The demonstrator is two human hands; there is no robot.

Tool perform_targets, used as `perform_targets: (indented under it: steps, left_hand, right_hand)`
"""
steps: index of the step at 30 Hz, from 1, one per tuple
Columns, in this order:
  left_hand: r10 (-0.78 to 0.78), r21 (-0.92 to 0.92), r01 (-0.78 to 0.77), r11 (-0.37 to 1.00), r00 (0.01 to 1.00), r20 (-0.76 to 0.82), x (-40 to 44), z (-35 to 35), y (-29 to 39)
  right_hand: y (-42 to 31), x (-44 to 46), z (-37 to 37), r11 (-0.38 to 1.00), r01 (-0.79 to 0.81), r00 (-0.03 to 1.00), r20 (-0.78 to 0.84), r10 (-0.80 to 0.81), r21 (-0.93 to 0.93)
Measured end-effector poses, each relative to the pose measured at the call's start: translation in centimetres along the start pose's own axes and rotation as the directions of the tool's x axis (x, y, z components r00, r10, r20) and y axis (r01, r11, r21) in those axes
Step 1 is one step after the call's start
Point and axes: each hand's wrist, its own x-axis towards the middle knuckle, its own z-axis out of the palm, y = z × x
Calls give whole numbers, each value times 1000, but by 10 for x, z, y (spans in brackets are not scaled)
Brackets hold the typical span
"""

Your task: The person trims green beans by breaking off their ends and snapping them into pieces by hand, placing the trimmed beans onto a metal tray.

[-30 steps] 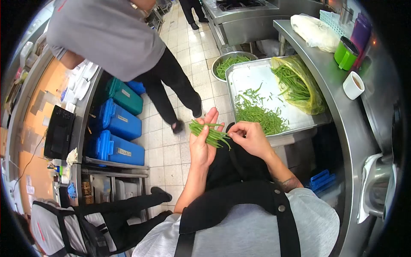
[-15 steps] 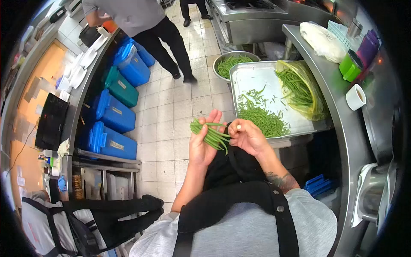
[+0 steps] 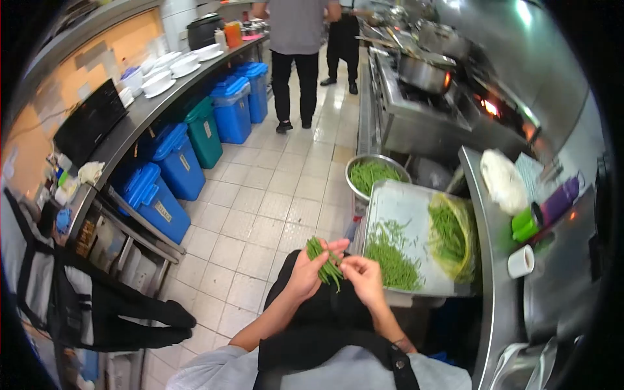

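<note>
Pale tiles cover the kitchen floor between a row of lidded bins and a steel stove, where a pot sits near a visible flame. Over the person's dark-clad lap, the left hand has its grip closed around a bunch of green beans, while the right hand brings thumb and fingertips together at the side of the bunch, though whether a bean is pinched there cannot be told. Beside the right hand, a metal tray bears small green pieces and a yellowish bag of beans, with a round bowl of more beans just beyond.
</note>
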Motion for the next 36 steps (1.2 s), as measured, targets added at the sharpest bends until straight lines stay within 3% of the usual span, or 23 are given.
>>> perform_targets:
  steps: [6,10,11,14,15,17,18,20,25,27,30,31,36]
  left_hand:
    - [11,140,-23,990,996,86,-3,0,-6]
    - [130,579,-180,795,983,127,-15,14,-11]
    - [168,664,-210,717,977,127,-19,21,-9]
    - [53,741,-62,668,998,36,-26,20,-12]
    - [203,621,-238,747,971,127,-23,21,-16]
    - [131,280,-134,950,991,32,-18,12,-19]
    - [80,86,-80,993,997,-2,-17,8,-19]
    - [68,-42,-72,997,995,-78,-13,-3,-9]
    - [201,-29,-206,978,972,-121,-5,-11,9]
    - [206,76,-199,977,973,-100,-7,-7,8]
    - [253,302,-230,925,967,-40,-14,3,7]
    - [270,385,-245,890,963,-13,-15,5,5]
    - [264,426,-242,872,965,8,-18,3,0]
  right_hand:
    - [12,8,-2,999,9,998,-69,-6,51]
    - [8,8,4,997,65,990,-132,-58,48]
    - [12,7,3,989,36,992,-122,-18,146]
    - [21,4,3,910,-80,994,-40,106,407]
    - [15,1,4,870,-136,989,13,147,475]
    - [13,-1,-1,820,-252,968,132,214,514]
    - [14,-2,-5,791,-285,956,225,191,541]
    - [16,-3,-10,729,-360,908,400,128,583]
    - [20,-7,-3,746,-405,894,401,201,529]
    - [18,-12,7,740,-438,891,359,279,511]
    - [19,-16,13,827,-406,894,358,271,389]
    - [17,-18,15,817,-387,903,355,242,428]
    - [27,-18,8,918,-310,922,312,227,247]
